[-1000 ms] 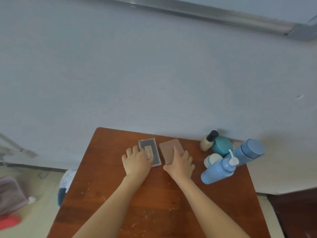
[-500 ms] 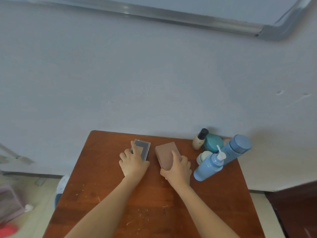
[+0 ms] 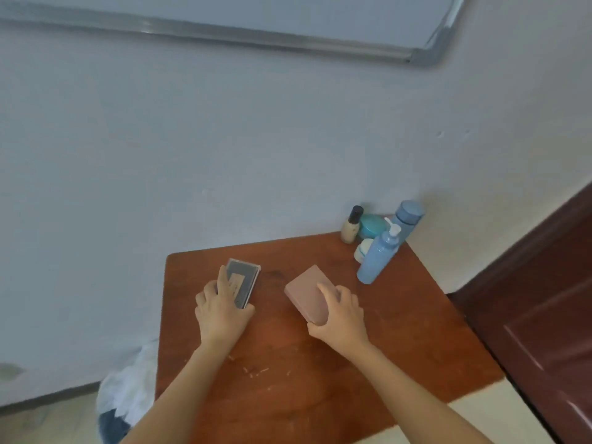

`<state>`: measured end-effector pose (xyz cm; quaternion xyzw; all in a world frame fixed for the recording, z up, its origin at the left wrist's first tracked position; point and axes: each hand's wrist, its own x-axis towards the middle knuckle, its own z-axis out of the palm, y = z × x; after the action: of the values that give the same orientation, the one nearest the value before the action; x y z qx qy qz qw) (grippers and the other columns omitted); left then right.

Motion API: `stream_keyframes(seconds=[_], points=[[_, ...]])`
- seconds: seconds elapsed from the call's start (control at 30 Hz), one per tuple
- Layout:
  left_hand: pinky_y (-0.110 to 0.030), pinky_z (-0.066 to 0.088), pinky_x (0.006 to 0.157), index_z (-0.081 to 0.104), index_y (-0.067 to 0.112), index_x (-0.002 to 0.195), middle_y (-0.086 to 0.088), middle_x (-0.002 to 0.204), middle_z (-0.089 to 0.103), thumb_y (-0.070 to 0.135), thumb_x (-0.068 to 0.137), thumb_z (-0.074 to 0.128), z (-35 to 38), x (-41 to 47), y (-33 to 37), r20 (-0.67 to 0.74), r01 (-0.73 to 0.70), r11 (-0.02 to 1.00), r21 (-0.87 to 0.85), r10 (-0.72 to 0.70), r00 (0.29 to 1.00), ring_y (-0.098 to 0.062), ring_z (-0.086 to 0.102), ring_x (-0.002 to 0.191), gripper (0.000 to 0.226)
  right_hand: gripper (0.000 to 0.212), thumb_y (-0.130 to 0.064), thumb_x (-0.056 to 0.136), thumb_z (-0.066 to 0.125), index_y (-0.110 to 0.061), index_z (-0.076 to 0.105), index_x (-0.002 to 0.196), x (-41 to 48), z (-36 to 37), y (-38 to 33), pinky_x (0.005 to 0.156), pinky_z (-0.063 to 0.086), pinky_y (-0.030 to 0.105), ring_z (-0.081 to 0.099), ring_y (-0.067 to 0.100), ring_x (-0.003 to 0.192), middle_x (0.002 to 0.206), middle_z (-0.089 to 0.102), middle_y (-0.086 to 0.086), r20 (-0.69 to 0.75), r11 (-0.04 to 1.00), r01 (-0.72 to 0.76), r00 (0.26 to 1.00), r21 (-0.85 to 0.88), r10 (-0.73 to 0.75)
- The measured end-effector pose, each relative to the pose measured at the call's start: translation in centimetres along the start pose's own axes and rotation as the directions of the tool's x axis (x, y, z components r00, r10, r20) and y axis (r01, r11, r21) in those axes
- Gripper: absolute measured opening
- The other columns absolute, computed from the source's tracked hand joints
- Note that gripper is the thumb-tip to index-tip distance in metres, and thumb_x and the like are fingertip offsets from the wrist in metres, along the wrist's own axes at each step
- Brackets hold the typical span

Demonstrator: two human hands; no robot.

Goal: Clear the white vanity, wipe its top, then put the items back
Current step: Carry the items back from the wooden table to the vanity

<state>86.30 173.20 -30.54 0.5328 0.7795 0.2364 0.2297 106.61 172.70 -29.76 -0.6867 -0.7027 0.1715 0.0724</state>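
Since earlier frame, grey case (image 3: 245, 278) and pink box (image 3: 307, 293) farther apart; left hand (image 3: 224, 304) grips case, right hand (image 3: 343, 310) grips box. Scratched brown desk (image 3: 320, 373); bottles (image 3: 378, 251) at far-right corner.

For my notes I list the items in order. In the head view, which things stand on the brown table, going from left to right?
dark flat case → pink box → beige bottle with black cap → capped blue bottle. The teal jar, white jar and pump bottle overlap, so they are left out.
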Motion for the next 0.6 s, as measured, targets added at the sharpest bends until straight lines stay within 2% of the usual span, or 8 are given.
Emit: stream_keyframes(seconds=[0.2,0.3,0.43,0.6], points=[[-0.047,0.033,0.099,0.017,0.017,0.144,-0.014,0.137,0.037,0.028,0.074,0.068,-1.4,-4.2,-2.7,0.14,-0.19,0.982,0.009,0.187,0.972,-0.034,0.033,0.122,0.087,0.077,-0.049,0.077,0.059,-0.032,0.019,0.141,-11.3,2.3,0.1,0.1,0.031,0.032,0.029,0.022,0.123,0.138,0.026,0.003,-0.047,0.956,-0.291,0.956,-0.021,0.29],[-0.045,0.033,0.1,0.017,0.018,0.144,-0.012,0.138,0.036,0.031,0.075,0.067,-0.5,-6.8,-1.1,0.26,-0.332,0.943,0.007,0.319,0.911,-0.031,0.033,0.123,0.086,0.078,-0.048,0.077,0.06,-0.032,0.02,0.141,-16.3,1.0,1.9,0.101,0.03,0.033,0.027,0.023,0.126,0.14,0.025,0.004,-0.086,0.895,-0.446,0.891,0.018,0.446],[-0.042,0.032,0.101,0.011,0.02,0.144,-0.009,0.14,0.033,0.033,0.078,0.066,1.6,-12.1,2.7,0.395,-0.529,0.847,-0.051,0.504,0.768,-0.028,0.03,0.125,0.087,0.079,-0.045,0.075,0.062,-0.032,0.022,0.141,-23.8,-1.9,5.1,0.1,0.032,0.035,0.03,0.026,0.125,0.139,0.028,0.006,-0.179,0.802,-0.597,0.786,0.023,0.591],[-0.042,0.03,0.102,0.007,0.022,0.145,-0.008,0.139,0.033,0.038,0.08,0.064,4.2,-21.1,8.2,0.481,-0.744,0.655,-0.132,0.699,0.53,-0.028,0.03,0.125,0.087,0.082,-0.041,0.074,0.064,-0.032,0.02,0.142,-36.3,-3.6,8.3,0.102,0.029,0.037,0.026,0.028,0.126,0.139,0.026,0.009,-0.272,0.67,-0.736,0.628,0.095,0.729]])
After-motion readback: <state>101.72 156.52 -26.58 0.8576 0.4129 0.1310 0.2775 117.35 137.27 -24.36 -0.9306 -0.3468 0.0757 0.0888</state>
